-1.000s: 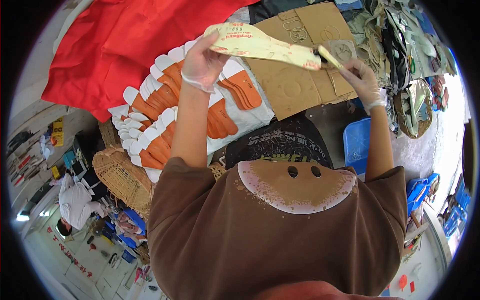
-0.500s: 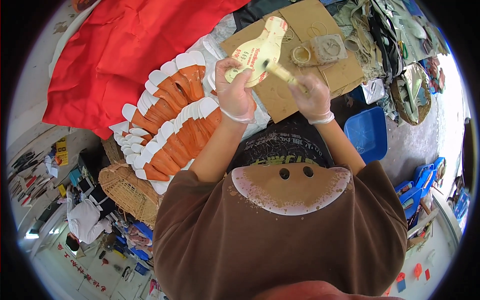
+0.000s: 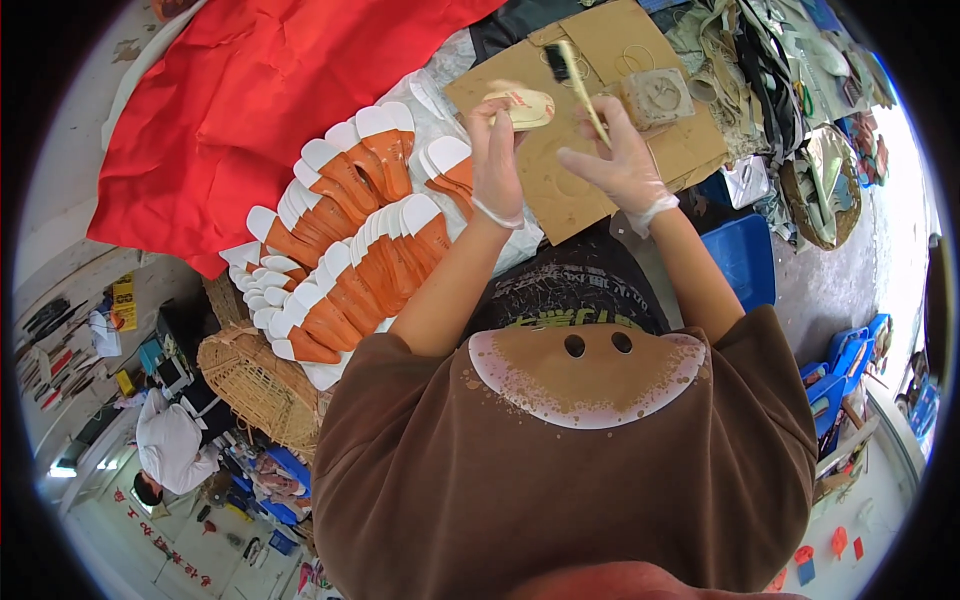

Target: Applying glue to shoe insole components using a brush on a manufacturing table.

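Note:
My left hand (image 3: 497, 152) in a clear glove grips a cream shoe insole (image 3: 522, 105) above a brown cardboard sheet (image 3: 560, 190). Just right of it, my right hand (image 3: 618, 158), also gloved, holds a thin brush (image 3: 577, 78) with dark bristles pointing up and away. The brush stands apart from the insole. Rows of orange-and-white insoles (image 3: 355, 240) lie overlapped to the left of my left arm.
A red cloth (image 3: 240, 100) covers the far left. A small square tin (image 3: 657, 96) sits on the cardboard by my right hand. A wicker basket (image 3: 255, 385) stands at lower left, a blue crate (image 3: 748, 262) at the right, and straps and scraps (image 3: 770, 70) are piled at the upper right.
Both hands came together from a spread position, and the insole now looks short and end-on in my left hand. The brush has lifted off it and stands upright in my right hand.

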A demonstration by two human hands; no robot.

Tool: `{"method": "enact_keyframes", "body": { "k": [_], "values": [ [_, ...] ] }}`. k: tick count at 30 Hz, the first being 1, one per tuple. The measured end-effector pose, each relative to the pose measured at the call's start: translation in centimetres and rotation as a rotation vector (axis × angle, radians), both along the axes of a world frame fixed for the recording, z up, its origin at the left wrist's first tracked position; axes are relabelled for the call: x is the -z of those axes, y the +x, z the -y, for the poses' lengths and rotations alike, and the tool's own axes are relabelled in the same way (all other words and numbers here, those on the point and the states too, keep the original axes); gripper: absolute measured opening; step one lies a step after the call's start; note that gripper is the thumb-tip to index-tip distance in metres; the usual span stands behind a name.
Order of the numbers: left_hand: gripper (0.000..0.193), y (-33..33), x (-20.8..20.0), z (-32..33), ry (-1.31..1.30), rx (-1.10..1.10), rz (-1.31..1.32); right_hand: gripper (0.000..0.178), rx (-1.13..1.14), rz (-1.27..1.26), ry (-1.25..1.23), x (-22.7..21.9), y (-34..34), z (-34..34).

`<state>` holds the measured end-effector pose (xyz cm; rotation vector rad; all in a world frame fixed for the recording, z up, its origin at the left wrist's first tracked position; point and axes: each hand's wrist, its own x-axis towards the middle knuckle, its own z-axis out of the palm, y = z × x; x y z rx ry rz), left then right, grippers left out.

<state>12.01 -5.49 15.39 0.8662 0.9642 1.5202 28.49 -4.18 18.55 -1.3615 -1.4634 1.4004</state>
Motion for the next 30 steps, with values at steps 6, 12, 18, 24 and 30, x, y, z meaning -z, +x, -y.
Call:
{"method": "enact_keyframes", "body": {
  "k": [6,12,18,24,30],
  "values": [
    [0.049,0.0,0.5,0.0,-0.037,0.124,-0.175,0.041,0.061,0.167,0.302,1.6,-2.2,-2.4],
    [0.063,-3.5,1.7,-0.4,-0.123,0.029,-1.159,0.031,0.154,0.102,0.225,1.9,0.3,-5.9],
    [0.043,-3.1,3.7,-0.9,-0.432,0.579,-0.725,0.038,0.033,0.075,0.052,1.2,2.1,-7.0],
    [0.034,-2.4,2.3,-0.2,-0.558,0.709,-0.458,0.041,0.013,-0.199,-0.227,1.8,3.0,-6.4],
    [0.032,-1.2,3.5,1.3,-0.454,0.603,-0.306,0.035,0.042,-0.079,-0.147,1.3,3.1,-5.7]
  ]
}}
